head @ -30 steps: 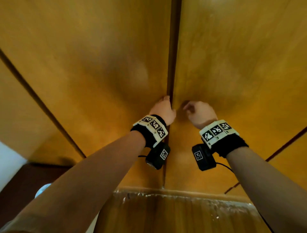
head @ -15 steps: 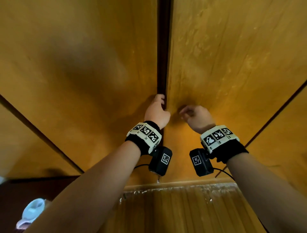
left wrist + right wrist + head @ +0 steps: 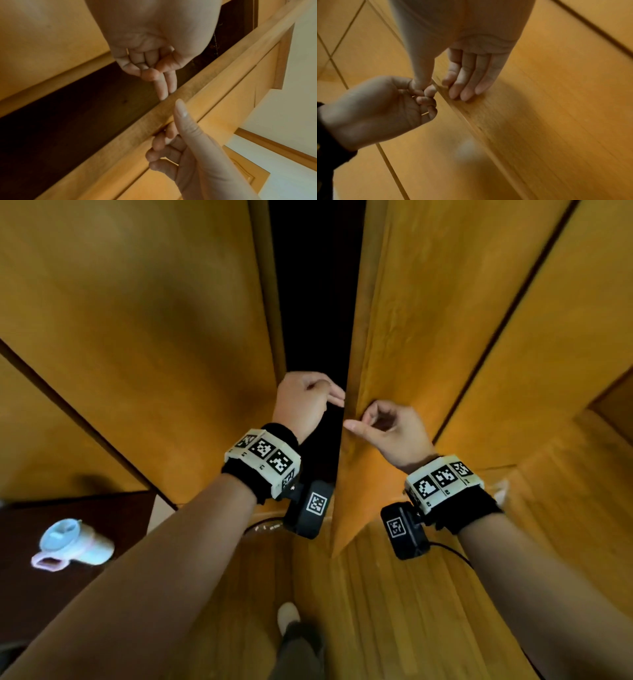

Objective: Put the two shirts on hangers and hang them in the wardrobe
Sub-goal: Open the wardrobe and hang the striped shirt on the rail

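No shirt or hanger is in view. Two orange wooden wardrobe doors fill the head view, the left door (image 3: 154, 320) and the right door (image 3: 428, 320), with a dark gap (image 3: 315, 285) between them. My left hand (image 3: 325, 397) hooks two fingertips (image 3: 164, 93) behind the right door's free edge (image 3: 185, 94), its other fingers curled. Just below it, my right hand (image 3: 373, 422) pinches the same edge, thumb (image 3: 421, 75) on the inner side and fingers (image 3: 464, 86) on the door's face. The wardrobe's inside is black; nothing shows there.
A pale blue and pink lidded cup (image 3: 73, 544) lies on a dark brown surface (image 3: 51, 594) at lower left. More orange panels (image 3: 582, 337) stand on the right. Wooden floor (image 3: 376, 611) lies below, with my foot (image 3: 287, 614) close to the doors.
The doors were closed with both hands at the seam. The right door has swung outward since, opening a dark gap, and both hands have come back with its edge.
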A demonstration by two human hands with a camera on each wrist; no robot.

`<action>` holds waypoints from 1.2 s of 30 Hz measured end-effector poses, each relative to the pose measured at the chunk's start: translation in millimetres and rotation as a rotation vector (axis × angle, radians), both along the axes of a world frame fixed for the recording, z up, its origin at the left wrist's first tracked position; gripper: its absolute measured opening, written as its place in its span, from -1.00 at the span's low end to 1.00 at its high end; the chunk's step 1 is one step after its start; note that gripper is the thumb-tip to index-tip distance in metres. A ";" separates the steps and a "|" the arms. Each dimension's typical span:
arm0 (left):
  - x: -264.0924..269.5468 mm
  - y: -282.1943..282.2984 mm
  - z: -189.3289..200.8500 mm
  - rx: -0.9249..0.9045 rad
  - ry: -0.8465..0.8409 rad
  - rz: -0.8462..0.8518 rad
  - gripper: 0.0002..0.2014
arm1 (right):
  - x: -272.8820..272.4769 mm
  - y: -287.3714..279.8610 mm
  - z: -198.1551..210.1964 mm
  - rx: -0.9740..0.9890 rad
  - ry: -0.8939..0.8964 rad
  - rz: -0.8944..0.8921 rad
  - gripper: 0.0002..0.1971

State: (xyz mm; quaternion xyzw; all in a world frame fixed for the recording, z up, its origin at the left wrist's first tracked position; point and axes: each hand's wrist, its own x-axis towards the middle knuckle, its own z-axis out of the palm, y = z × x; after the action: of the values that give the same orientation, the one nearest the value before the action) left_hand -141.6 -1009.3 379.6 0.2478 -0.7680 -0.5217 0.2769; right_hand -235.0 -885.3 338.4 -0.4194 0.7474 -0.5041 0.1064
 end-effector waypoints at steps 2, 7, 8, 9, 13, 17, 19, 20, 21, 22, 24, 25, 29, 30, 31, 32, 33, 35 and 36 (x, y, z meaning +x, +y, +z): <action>-1.1 32.4 0.9 0.007 -0.006 -0.081 -0.60 | 3.0 34.7 -4.0 -0.022 0.011 -0.081 -0.59; -24.1 114.4 -7.5 0.018 0.036 -0.286 -0.64 | 3.1 123.1 -9.6 -0.059 0.049 -0.339 -0.48; -31.9 134.8 -10.5 0.021 0.047 -0.332 -0.67 | 1.5 145.2 -10.7 -0.054 0.062 -0.394 -0.51; -38.2 149.5 -11.9 0.024 0.050 -0.361 -0.70 | 0.2 160.9 -11.4 -0.042 0.083 -0.446 -0.53; -69.5 206.6 -13.7 0.030 0.040 -0.556 -0.71 | -9.8 226.2 -14.5 0.048 0.158 -0.660 -0.63; -101.8 250.8 -19.4 -0.067 -0.050 -0.743 -0.69 | -22.3 271.0 -19.7 0.033 0.119 -0.848 -0.70; -118.0 269.3 -22.9 -0.067 -0.088 -0.808 -0.67 | -30.1 287.6 -20.8 0.048 0.108 -0.918 -0.72; -124.6 276.2 -24.2 -0.072 -0.110 -0.836 -0.66 | -35.1 293.8 -21.8 0.069 0.104 -0.945 -0.71; -130.6 282.8 -24.9 -0.088 -0.140 -0.866 -0.64 | -40.5 300.2 -22.4 0.092 0.098 -0.973 -0.70; -135.6 286.2 -26.1 -0.113 -0.168 -0.887 -0.62 | -45.7 305.0 -22.8 0.114 0.091 -0.998 -0.66; -143.5 286.4 -31.4 -0.168 -0.238 -0.890 -0.56 | -53.5 313.3 -22.9 0.133 0.069 -1.091 -0.60; -146.3 282.0 -35.0 -0.187 -0.287 -0.865 -0.54 | -55.3 316.2 -22.1 0.122 0.055 -1.160 -0.58; -149.8 231.7 -54.7 -0.227 -0.449 -0.686 -0.52 | -58.8 302.0 -31.6 0.097 0.004 -1.242 -0.72; -148.7 214.9 -58.0 -0.241 -0.469 -0.630 -0.53 | -61.2 290.5 -36.3 0.143 -0.010 -1.191 -0.78; -145.6 194.1 -59.1 -0.252 -0.494 -0.568 -0.53 | -64.9 271.9 -40.5 0.192 -0.034 -1.117 -0.81; -142.1 175.4 -60.1 -0.264 -0.517 -0.509 -0.53 | -67.2 253.1 -43.7 0.232 -0.064 -1.045 -0.82; -137.0 151.4 -59.8 -0.275 -0.538 -0.444 -0.54 | -70.6 227.5 -44.8 0.261 -0.094 -0.972 -0.82; -126.8 109.8 -55.1 -0.295 -0.566 -0.343 -0.54 | -76.1 179.2 -42.1 0.289 -0.110 -0.844 -0.81; -119.6 83.3 -50.5 -0.305 -0.579 -0.289 -0.54 | -80.1 147.1 -39.2 0.292 -0.104 -0.764 -0.79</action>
State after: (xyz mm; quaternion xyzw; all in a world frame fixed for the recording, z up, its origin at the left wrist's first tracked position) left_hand -261.2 -925.9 329.1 0.2301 -0.9107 -0.3429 0.0049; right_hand -315.1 -738.2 299.2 -0.0663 0.9066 -0.4166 0.0075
